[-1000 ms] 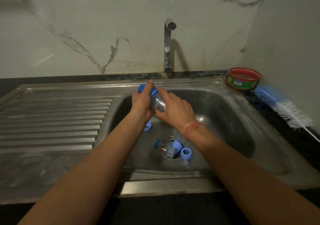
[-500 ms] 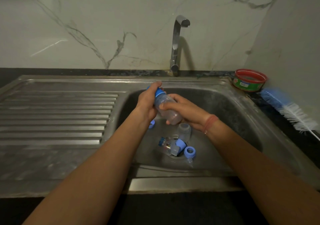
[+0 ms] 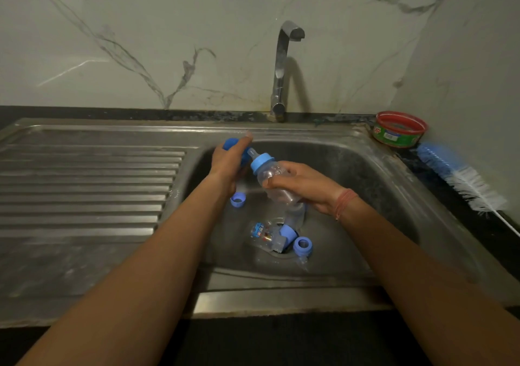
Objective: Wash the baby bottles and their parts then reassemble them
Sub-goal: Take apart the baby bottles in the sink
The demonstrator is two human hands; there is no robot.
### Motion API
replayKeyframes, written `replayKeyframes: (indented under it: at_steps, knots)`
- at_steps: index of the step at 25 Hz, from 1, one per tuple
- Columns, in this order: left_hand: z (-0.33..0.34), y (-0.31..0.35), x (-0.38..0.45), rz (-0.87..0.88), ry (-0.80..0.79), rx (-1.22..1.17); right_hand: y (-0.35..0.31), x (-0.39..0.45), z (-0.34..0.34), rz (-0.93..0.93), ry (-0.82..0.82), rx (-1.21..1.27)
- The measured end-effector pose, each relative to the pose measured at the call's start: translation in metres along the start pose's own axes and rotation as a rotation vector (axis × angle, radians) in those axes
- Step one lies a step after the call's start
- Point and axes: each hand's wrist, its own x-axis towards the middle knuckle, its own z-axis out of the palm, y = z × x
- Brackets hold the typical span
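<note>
Right hand (image 3: 306, 187) grips the clear baby bottle (image 3: 274, 184) by its body (blue collar and teat pointing up-left), held above the sink (image 3: 380, 174) basin. Left hand (image 3: 228, 163) holds a blue cap (image 3: 231, 144) just beside the teat. Loose blue parts lie near the drain.

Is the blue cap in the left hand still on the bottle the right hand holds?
Apart. The head view shows the blue cap gripped by the left hand, clear of the bottle, whose bare teat shows; the right hand holds that bottle.
</note>
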Motion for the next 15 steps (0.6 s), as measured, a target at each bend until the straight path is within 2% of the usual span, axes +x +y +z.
replayKeyframes:
  at_steps: [5, 8, 9, 10, 12, 13, 15]
  knots:
    - [0.002, -0.009, 0.004, -0.076, 0.057, 0.195, 0.010, 0.003, -0.002, 0.076, 0.084, -0.141]
    - [0.002, -0.010, 0.004, 0.062, 0.123, 0.390, 0.009, 0.004, -0.006, 0.090, 0.111, -0.026]
    - [0.005, -0.007, -0.003, 0.114, 0.051, 0.376, 0.007, 0.004, -0.007, 0.090, 0.073, 0.063]
    - [0.008, -0.004, -0.008, 0.128, -0.108, 0.302, 0.003, 0.002, -0.007, 0.092, 0.021, 0.174]
    - [0.014, 0.002, -0.021, 0.023, -0.465, 0.062, -0.005, -0.004, -0.005, 0.100, -0.108, 0.414]
    - [0.016, 0.005, -0.026, -0.021, -0.568, -0.055, -0.008, -0.006, -0.004, 0.105, -0.178, 0.520]
    - [0.018, 0.006, -0.029, -0.053, -0.652, -0.200, -0.011, -0.009, -0.003, 0.113, -0.278, 0.651]
